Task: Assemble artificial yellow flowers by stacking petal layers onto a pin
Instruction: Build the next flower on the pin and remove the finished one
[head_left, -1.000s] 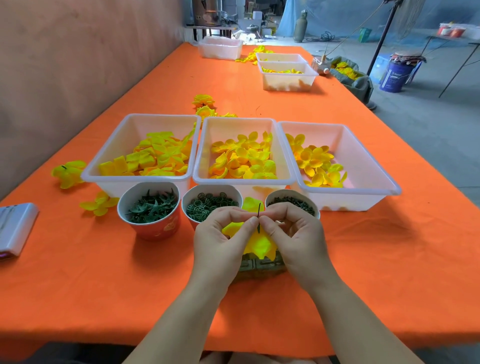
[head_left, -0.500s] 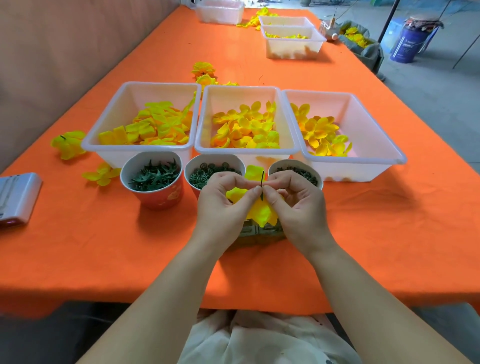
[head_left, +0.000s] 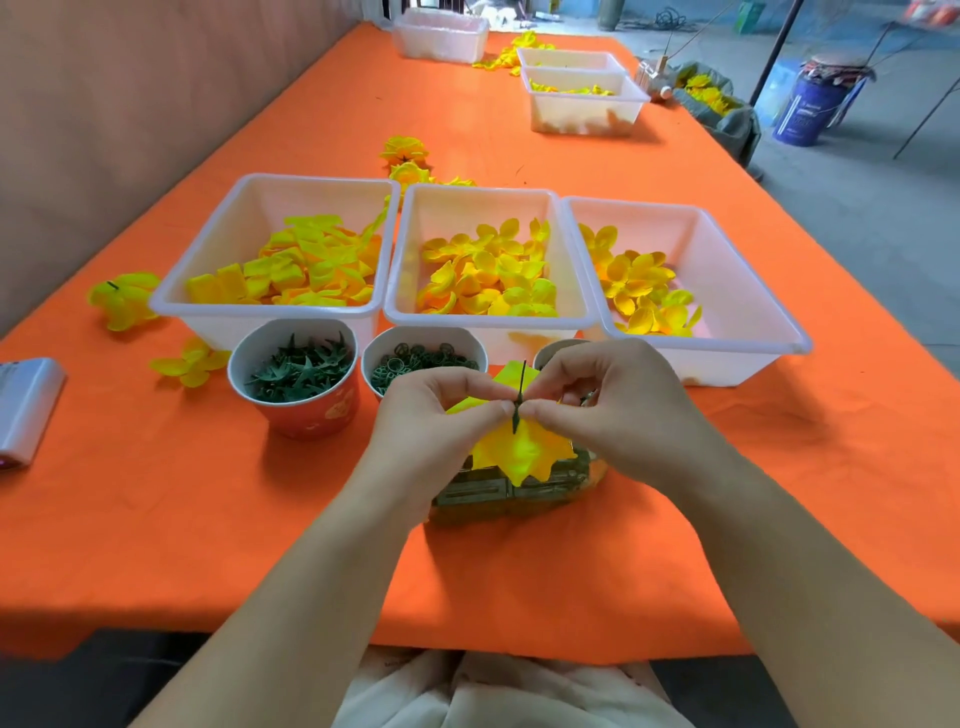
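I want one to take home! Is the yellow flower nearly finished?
Not quite. Finished flowers lie left of the bins. Now the left hand and right hand pinch a petal layer on the green pin. Probably more layers, then green cup pieces, remain.

Third cup (head_left: 556, 347): the right hand (head_left: 618, 410) is hiding all but a sliver of rim.
Pin (head_left: 521, 382): its lower end is lying hidden among the petals (head_left: 524, 452).
Green block (head_left: 483, 491): the petals and the left hand (head_left: 426, 431) are masking most of it.
White device (head_left: 26, 405): the left edge is cutting it off.
Cream cloth (head_left: 493, 691): the bottom edge is cropping it.
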